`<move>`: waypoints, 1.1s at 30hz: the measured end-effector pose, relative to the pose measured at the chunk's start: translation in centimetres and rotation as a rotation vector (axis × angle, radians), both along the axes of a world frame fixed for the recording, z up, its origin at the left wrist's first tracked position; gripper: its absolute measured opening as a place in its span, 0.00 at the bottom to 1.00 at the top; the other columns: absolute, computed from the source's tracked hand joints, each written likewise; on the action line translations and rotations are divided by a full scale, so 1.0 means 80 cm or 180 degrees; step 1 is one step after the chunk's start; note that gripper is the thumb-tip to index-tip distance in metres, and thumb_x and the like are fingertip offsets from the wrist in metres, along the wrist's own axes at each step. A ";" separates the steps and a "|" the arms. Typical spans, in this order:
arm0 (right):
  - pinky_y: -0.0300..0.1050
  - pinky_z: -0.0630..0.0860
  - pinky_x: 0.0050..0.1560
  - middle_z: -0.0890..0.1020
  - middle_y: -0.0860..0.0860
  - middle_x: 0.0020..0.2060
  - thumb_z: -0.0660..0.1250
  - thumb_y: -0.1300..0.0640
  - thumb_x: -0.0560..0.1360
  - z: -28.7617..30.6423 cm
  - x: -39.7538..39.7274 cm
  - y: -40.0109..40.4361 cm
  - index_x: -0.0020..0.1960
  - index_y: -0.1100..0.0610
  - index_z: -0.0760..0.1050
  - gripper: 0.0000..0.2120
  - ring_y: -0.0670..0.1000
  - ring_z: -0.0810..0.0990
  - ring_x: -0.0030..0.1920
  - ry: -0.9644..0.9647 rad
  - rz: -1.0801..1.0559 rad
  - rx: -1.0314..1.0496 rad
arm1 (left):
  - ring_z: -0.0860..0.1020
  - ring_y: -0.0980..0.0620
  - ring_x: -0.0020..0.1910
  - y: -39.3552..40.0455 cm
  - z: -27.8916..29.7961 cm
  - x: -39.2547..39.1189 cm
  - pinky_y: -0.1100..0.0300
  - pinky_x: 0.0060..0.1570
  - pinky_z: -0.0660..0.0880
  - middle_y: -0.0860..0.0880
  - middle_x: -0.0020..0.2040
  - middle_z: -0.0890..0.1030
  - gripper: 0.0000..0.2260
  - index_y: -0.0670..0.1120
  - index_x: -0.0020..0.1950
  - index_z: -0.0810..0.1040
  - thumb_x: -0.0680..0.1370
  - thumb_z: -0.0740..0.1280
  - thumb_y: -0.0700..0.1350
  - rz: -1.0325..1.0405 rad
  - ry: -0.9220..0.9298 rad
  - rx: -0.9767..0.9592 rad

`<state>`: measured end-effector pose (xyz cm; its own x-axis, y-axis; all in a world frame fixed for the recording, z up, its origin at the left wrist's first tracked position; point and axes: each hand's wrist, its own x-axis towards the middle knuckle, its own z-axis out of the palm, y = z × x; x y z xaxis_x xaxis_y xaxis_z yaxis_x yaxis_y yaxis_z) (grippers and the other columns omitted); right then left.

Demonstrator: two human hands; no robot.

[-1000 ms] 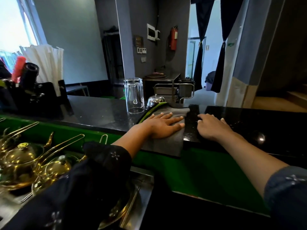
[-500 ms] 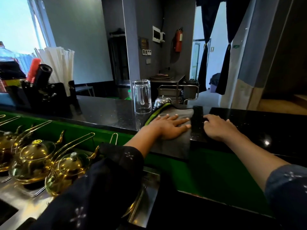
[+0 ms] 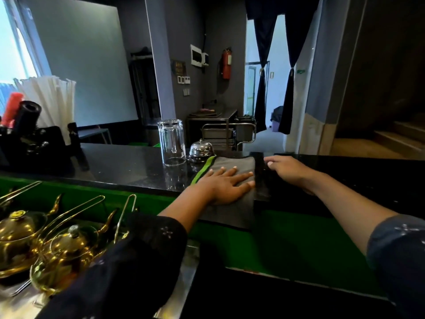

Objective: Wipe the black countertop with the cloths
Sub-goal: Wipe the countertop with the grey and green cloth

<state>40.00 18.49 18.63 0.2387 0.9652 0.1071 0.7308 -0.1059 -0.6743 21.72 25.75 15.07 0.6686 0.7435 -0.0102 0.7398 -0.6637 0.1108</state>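
Note:
A grey cloth (image 3: 239, 162) with a green stripe along its left edge lies on the black countertop (image 3: 124, 164) and hangs over the near edge. My left hand (image 3: 225, 183) presses flat on it, fingers straight and spread. Just to the right, my right hand (image 3: 289, 169) rests palm down on a dark patch (image 3: 259, 178) that looks like a black cloth. That patch is hard to tell apart from the counter. Neither hand grips anything.
An upturned glass mug (image 3: 172, 143) and a chrome service bell (image 3: 201, 150) stand just left of the grey cloth. A black holder (image 3: 30, 143) with white straws (image 3: 53, 100) sits at the far left. Brass teapots (image 3: 66, 252) fill the lower shelf in front.
My head has shifted, so the view shows more of the lower shelf. Both hands stay pressed on the counter in about the same places beside the glass.

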 end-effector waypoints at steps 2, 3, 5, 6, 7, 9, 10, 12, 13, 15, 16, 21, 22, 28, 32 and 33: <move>0.43 0.58 0.70 0.66 0.55 0.75 0.55 0.54 0.84 0.000 0.034 -0.023 0.75 0.57 0.66 0.21 0.54 0.63 0.75 -0.0226 0.0036 -0.0103 | 0.45 0.48 0.78 0.020 -0.004 -0.024 0.43 0.74 0.41 0.55 0.80 0.48 0.31 0.70 0.74 0.46 0.71 0.39 0.75 0.0107 -0.0013 0.0015; 0.43 0.56 0.71 0.63 0.54 0.77 0.54 0.52 0.84 -0.006 0.049 -0.032 0.77 0.56 0.63 0.22 0.53 0.59 0.76 -0.0480 0.0057 -0.0286 | 0.45 0.48 0.78 0.027 -0.004 -0.033 0.42 0.74 0.42 0.56 0.79 0.47 0.33 0.71 0.74 0.46 0.69 0.37 0.76 0.0209 0.0007 -0.0020; 0.44 0.51 0.73 0.58 0.53 0.78 0.54 0.50 0.84 -0.022 0.070 -0.048 0.78 0.53 0.60 0.23 0.53 0.53 0.78 -0.0793 0.0058 -0.0552 | 0.45 0.47 0.78 0.037 -0.002 -0.038 0.42 0.74 0.42 0.57 0.79 0.46 0.33 0.71 0.73 0.45 0.68 0.37 0.77 0.0459 0.0037 -0.0071; 0.45 0.49 0.74 0.57 0.53 0.79 0.54 0.51 0.84 -0.030 0.075 -0.050 0.78 0.52 0.59 0.23 0.53 0.52 0.79 -0.0779 0.0064 -0.0564 | 0.45 0.45 0.78 0.038 0.001 -0.032 0.41 0.74 0.42 0.55 0.79 0.46 0.31 0.70 0.74 0.46 0.71 0.39 0.75 0.0587 0.0046 -0.0069; 0.47 0.48 0.75 0.56 0.54 0.79 0.54 0.51 0.84 -0.035 0.077 -0.049 0.78 0.52 0.59 0.23 0.53 0.51 0.79 -0.0750 0.0053 -0.0512 | 0.45 0.43 0.78 0.035 0.004 -0.020 0.41 0.74 0.42 0.53 0.79 0.46 0.29 0.70 0.75 0.46 0.73 0.40 0.73 0.0701 0.0061 -0.0066; 0.50 0.49 0.76 0.58 0.53 0.78 0.52 0.50 0.84 -0.038 0.076 -0.043 0.78 0.51 0.59 0.23 0.54 0.52 0.79 -0.0808 0.0015 -0.0431 | 0.46 0.40 0.78 0.020 0.011 0.012 0.40 0.73 0.42 0.50 0.80 0.47 0.28 0.68 0.75 0.47 0.75 0.41 0.72 0.0784 0.0087 -0.0067; 0.50 0.51 0.76 0.59 0.53 0.78 0.51 0.50 0.84 -0.039 0.074 -0.042 0.78 0.50 0.60 0.22 0.54 0.54 0.78 -0.0866 -0.0008 -0.0374 | 0.46 0.39 0.77 0.007 0.013 0.031 0.39 0.73 0.42 0.49 0.80 0.47 0.28 0.68 0.75 0.48 0.75 0.41 0.71 0.0742 0.0101 -0.0063; 0.50 0.55 0.74 0.63 0.53 0.77 0.51 0.50 0.84 -0.037 0.071 -0.044 0.77 0.51 0.63 0.22 0.55 0.59 0.77 -0.0760 -0.0051 -0.0131 | 0.46 0.38 0.77 -0.020 0.016 0.069 0.39 0.73 0.42 0.48 0.80 0.48 0.28 0.67 0.76 0.49 0.76 0.42 0.70 0.0527 0.0096 -0.0055; 0.49 0.57 0.73 0.65 0.53 0.76 0.52 0.51 0.84 -0.037 0.071 -0.047 0.76 0.51 0.65 0.21 0.55 0.62 0.76 -0.0573 -0.0063 0.0025 | 0.46 0.38 0.77 -0.034 0.016 0.084 0.39 0.72 0.42 0.48 0.80 0.48 0.28 0.66 0.76 0.49 0.77 0.42 0.70 0.0369 0.0086 -0.0090; 0.48 0.59 0.72 0.69 0.53 0.74 0.53 0.52 0.84 -0.033 0.077 -0.054 0.74 0.53 0.67 0.20 0.54 0.65 0.74 -0.0172 -0.0099 0.0357 | 0.46 0.40 0.77 -0.067 0.012 0.104 0.41 0.73 0.41 0.48 0.80 0.48 0.26 0.66 0.76 0.48 0.78 0.43 0.68 -0.0010 0.0091 -0.0024; 0.48 0.59 0.73 0.70 0.53 0.73 0.53 0.52 0.84 -0.032 0.081 -0.057 0.74 0.54 0.68 0.20 0.53 0.65 0.74 0.0033 -0.0102 0.0514 | 0.46 0.41 0.78 -0.083 0.008 0.106 0.42 0.73 0.41 0.49 0.80 0.48 0.26 0.67 0.76 0.48 0.78 0.43 0.68 -0.0173 0.0093 0.0062; 0.44 0.59 0.70 0.70 0.52 0.73 0.51 0.50 0.84 -0.028 0.084 -0.066 0.74 0.54 0.68 0.21 0.50 0.65 0.73 0.0851 -0.0163 0.0838 | 0.45 0.47 0.78 -0.073 0.000 0.077 0.45 0.74 0.40 0.55 0.80 0.47 0.24 0.71 0.74 0.48 0.77 0.44 0.69 -0.0277 -0.0109 -0.0001; 0.45 0.59 0.70 0.71 0.52 0.72 0.51 0.49 0.84 -0.030 0.083 -0.065 0.73 0.54 0.69 0.21 0.51 0.66 0.73 0.0842 -0.0162 0.0840 | 0.45 0.47 0.78 -0.057 0.002 0.074 0.44 0.74 0.41 0.55 0.80 0.47 0.25 0.71 0.74 0.48 0.77 0.43 0.70 -0.0149 -0.0097 -0.0052; 0.43 0.58 0.70 0.68 0.50 0.74 0.50 0.45 0.84 -0.035 0.080 -0.056 0.76 0.52 0.65 0.23 0.51 0.63 0.75 0.0232 -0.0105 0.0644 | 0.44 0.38 0.77 0.003 0.018 0.132 0.37 0.72 0.40 0.49 0.80 0.45 0.28 0.67 0.76 0.48 0.76 0.42 0.70 0.0581 0.0149 -0.0128; 0.47 0.55 0.75 0.65 0.51 0.76 0.50 0.44 0.83 -0.033 0.075 -0.057 0.77 0.51 0.63 0.24 0.51 0.60 0.76 0.0176 -0.0065 0.0681 | 0.42 0.38 0.77 -0.034 0.024 0.174 0.37 0.72 0.38 0.47 0.80 0.44 0.28 0.61 0.78 0.45 0.79 0.44 0.66 0.0192 0.0169 -0.0204; 0.49 0.55 0.76 0.64 0.51 0.76 0.50 0.44 0.83 -0.034 0.077 -0.058 0.77 0.51 0.62 0.24 0.52 0.60 0.76 0.0180 -0.0080 0.0692 | 0.42 0.38 0.77 -0.046 0.022 0.178 0.38 0.73 0.38 0.47 0.80 0.45 0.27 0.60 0.78 0.45 0.80 0.46 0.64 -0.0036 0.0177 -0.0219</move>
